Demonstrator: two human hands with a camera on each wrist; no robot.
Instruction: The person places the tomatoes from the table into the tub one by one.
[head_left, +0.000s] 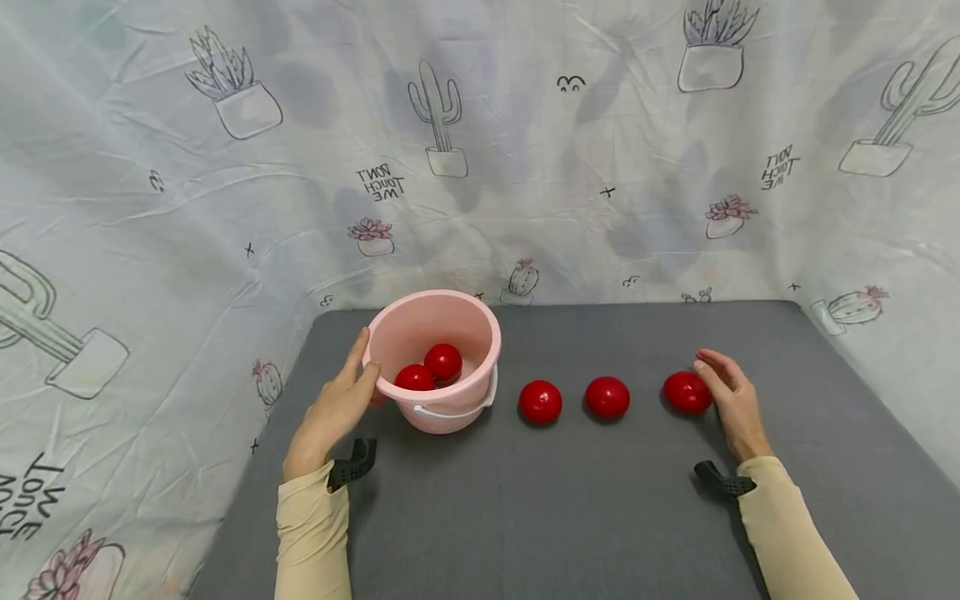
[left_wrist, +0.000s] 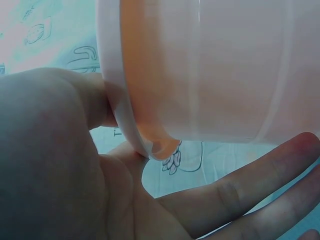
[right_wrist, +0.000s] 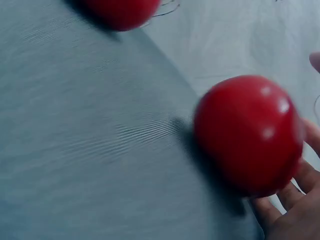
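A pink bucket [head_left: 442, 414] with a white handle [head_left: 457, 411] stands left of centre, two glossy red balls [head_left: 443, 363] inside. At its left side, my left hand [head_left: 333, 408] holds the rim [left_wrist: 114, 65] with the thumb over it, while other fingers [left_wrist: 230, 200] stretch along the outside. On the table, my right hand [head_left: 733, 407] is at the rightmost red ball [head_left: 686, 392]. In the right wrist view its fingers [right_wrist: 305, 177] lie behind and beside that ball [right_wrist: 250, 135]; the thumb tip [right_wrist: 315, 61] is apart from it.
Two more red balls, one nearer the bucket [head_left: 540, 402] and one farther right [head_left: 607, 397], lie in a row between bucket and right hand. A grey table [head_left: 570, 517] lies beneath. Cloth printed with cacti [head_left: 525, 167] hangs behind and at both sides.
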